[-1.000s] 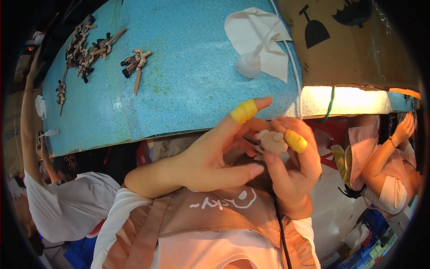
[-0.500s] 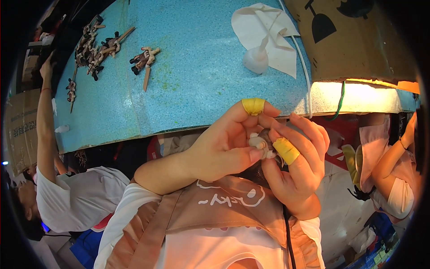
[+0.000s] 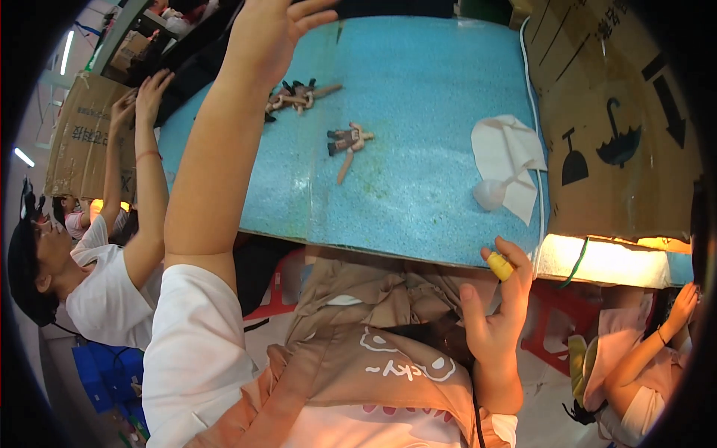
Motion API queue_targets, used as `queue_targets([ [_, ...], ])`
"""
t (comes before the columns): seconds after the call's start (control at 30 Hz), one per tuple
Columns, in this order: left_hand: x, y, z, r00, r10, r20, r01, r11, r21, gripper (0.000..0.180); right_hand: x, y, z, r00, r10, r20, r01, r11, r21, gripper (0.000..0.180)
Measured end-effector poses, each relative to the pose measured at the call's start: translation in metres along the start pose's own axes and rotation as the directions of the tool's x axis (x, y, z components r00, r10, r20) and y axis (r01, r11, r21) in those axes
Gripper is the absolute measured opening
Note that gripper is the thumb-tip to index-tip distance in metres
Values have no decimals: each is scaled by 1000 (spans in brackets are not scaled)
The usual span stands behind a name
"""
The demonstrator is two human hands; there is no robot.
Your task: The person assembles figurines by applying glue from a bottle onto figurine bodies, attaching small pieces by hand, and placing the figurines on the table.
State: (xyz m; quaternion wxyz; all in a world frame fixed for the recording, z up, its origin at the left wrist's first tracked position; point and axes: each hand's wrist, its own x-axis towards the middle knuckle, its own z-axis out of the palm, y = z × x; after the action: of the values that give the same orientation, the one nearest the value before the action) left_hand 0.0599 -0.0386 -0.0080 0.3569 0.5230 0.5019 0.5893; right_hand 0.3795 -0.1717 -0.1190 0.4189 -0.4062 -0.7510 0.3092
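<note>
My left hand (image 3: 275, 33) is stretched far out over the back of the blue foam table (image 3: 418, 89), fingers spread, with nothing visible in it. My right hand (image 3: 499, 310) hovers at the table's near edge, fingers apart and empty, with a yellow finger cot (image 3: 499, 266) on one fingertip. A small brown toy figure (image 3: 348, 142) lies on the foam in the middle. A cluster of similar figures (image 3: 299, 95) lies farther back, just below my left hand.
A white cloth with a small white round piece (image 3: 506, 164) lies at the table's right. A cardboard box (image 3: 620, 119) stands beyond it, over a lit lamp strip (image 3: 605, 261). A person in white (image 3: 104, 284) raises arms at left; another sits lower right (image 3: 642, 366).
Both hands were together at my chest, pinching a small beige piece. Now they are apart: the left arm has reached far forward, and the right hand has opened near the table edge.
</note>
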Motion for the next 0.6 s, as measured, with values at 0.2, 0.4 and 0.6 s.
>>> queue_targets([
  [0.2, -2, -74, -47, 950, 290, -119, -109, 662, 741, 45, -2, 8, -2, 999, 30, -38, -30, 999, 11, 39],
  [0.4, 11, -125, -145, 955, 108, -275, 264, 106, 959, 65, 4, 6, -3, 1000, -8, 7, 9, 998, -58, 40],
  [0.6, 11, -117, -122, 986, -51, -157, 165, 214, 963, 64, 33, -2, 1, 998, -46, 29, 52, 968, -246, 38],
])
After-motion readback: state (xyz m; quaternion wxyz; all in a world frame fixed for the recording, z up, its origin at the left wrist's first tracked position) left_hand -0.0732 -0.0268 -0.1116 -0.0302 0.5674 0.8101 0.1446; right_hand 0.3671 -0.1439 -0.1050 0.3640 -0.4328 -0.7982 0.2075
